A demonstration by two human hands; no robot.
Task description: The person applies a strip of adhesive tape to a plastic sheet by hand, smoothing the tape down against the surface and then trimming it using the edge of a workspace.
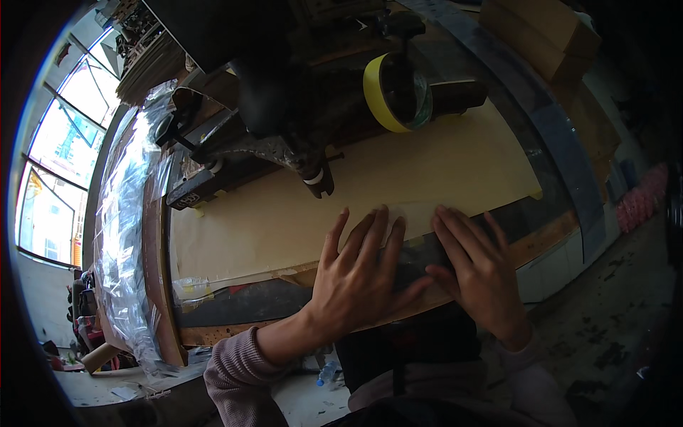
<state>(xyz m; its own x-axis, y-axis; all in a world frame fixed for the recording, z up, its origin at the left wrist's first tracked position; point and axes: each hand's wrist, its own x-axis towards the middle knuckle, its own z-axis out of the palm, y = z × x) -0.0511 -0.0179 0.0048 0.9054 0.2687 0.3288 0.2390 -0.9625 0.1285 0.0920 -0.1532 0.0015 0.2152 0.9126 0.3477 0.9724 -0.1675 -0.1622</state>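
Note:
A long sheet of tan paper or card (284, 228) lies across the dark work surface, with strips of tape along its near edge. My left hand (359, 270) rests on that near edge, its fingers spread and pointing away from me. Beside it on the right, my right hand (477, 263) has its fingers stretched out, the tips at the sheet's edge. Neither hand holds anything that I can see. Just beyond my left fingertips, the dark head of a machine (316, 181) hangs over the sheet.
A yellow tape roll (384, 92) sits on the machine behind the sheet. Clear plastic film (128, 228) covers the left side. Cardboard boxes (548, 35) are stacked at the far right, with a pink bundle (640, 199) below. A wooden strip (242, 331) edges the table's front.

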